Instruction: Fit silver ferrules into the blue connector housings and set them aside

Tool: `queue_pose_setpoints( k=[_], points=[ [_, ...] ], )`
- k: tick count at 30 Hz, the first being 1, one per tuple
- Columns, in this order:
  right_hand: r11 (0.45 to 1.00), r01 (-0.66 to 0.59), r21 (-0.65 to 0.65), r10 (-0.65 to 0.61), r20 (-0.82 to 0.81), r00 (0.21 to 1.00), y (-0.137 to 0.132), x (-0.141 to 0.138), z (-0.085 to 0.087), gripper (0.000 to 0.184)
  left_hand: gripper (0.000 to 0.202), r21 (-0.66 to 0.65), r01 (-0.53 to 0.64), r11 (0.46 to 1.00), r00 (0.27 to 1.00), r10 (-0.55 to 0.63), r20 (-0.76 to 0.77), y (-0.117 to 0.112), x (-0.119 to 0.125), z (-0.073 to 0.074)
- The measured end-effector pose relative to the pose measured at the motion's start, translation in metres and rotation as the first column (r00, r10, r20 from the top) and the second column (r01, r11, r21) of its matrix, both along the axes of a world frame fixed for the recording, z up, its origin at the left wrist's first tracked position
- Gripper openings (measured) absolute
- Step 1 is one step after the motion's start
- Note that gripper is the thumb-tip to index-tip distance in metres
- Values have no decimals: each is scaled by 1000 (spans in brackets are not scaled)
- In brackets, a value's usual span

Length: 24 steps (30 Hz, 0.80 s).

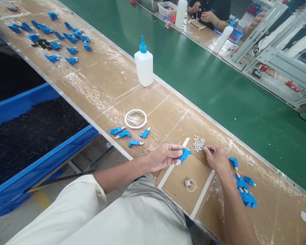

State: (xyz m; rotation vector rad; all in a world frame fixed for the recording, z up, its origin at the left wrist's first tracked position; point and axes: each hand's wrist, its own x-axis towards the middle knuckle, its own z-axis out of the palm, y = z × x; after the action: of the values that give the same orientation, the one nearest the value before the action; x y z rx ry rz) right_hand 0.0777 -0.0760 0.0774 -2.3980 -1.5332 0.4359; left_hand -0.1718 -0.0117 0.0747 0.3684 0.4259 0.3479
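My left hand grips a small blue plastic part with a whitish tip, thumb on top. At the right edge of a pile of small grey pieces, the fingers of my right hand are pinched together. What they hold, if anything, is too small to make out. Below both hands a small clear cup with a thin stick in it rests on a cardboard sheet edged with white tape strips. More blue parts lie heaped to the right of my right forearm.
Several blue parts lie near a tape roll. A white squeeze bottle stands by the green conveyor belt. Many blue parts are spread at the far left. A blue bin holds black pieces. Across the belt, a person's hands work.
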Motion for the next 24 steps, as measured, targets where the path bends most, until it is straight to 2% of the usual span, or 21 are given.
queue_pose_setpoints(
  k=[7, 14, 19, 24],
  points=[
    [1000, -21, -23, 22, 69, 997, 2, -4, 1, 20, 45, 3, 2, 1000, 1000, -2, 2, 0, -3, -1],
    [999, 9, 32, -12, 82, 997, -4, 3, 3, 22, 44, 17, -14, 1000, 1000, 14, -9, 1, -6, 0],
    [997, -67, 48, 65, 53, 996, -12, -1, 2, 22, 46, 16, -9, 1000, 1000, 9, -23, 1, -5, 0],
    [993, -109, 33, 105, 114, 988, -11, -10, -5, 23, 47, 17, -9, 1000, 1000, 10, -21, 0, -5, -2]
  ],
)
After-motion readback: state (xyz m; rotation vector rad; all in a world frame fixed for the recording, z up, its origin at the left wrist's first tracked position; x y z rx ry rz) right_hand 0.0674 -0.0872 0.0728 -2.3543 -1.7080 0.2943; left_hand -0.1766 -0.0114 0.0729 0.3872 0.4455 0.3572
